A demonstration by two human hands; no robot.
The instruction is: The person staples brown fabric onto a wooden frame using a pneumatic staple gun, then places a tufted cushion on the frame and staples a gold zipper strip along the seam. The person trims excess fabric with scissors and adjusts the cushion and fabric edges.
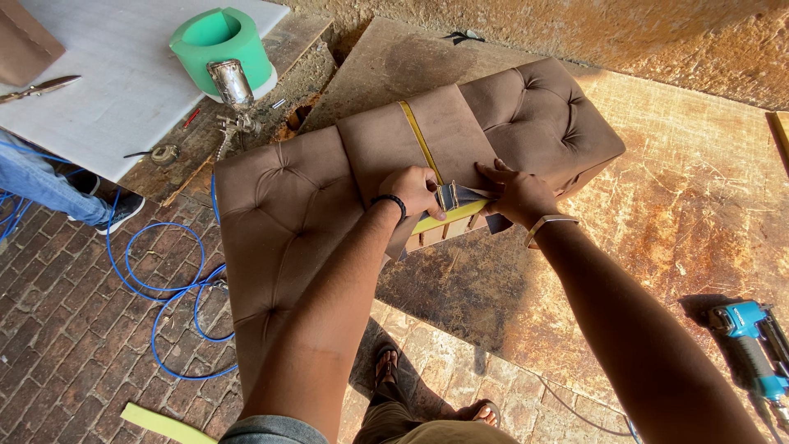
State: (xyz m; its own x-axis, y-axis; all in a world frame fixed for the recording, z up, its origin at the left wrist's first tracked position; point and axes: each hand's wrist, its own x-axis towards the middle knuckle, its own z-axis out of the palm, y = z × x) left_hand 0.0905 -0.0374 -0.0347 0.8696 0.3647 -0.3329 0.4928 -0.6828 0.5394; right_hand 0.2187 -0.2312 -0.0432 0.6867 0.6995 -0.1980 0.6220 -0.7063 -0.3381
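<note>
Head view, read from left to right. At the far left, a second person's jeans-clad leg (37,182) stood on the brick floor (74,329), where a blue air hose (160,296) lay in loops and a yellow-green strip (164,423) lay near the bottom edge. On the far left corner of the worktop (699,197) rested a white board (107,90) carrying shears (37,88) and a green foam ring (220,45), with a metal spray gun (233,94) just in front of it. The brown tufted cushion (283,222) overhung the worktop's near edge, a loose brown fabric panel (419,136) with a yellow strip (419,136) draped over its middle. The left hand (413,191) was closed, its grip tight on a small metal-bladed tool (449,196) set against the yellow foam edge (448,218); the right hand (518,196) lay beside it, fingers pressed flat and pinching the fabric down, holding nothing else. A blue pneumatic stapler (752,337) lay near the worktop's right edge. Judged risks: the blade stood just beside the right fingers, so a slip could nick them or cut the fabric; slackened pressure could let the panel shift and wrinkle; the overhanging cushion might tip toward the floor.
</note>
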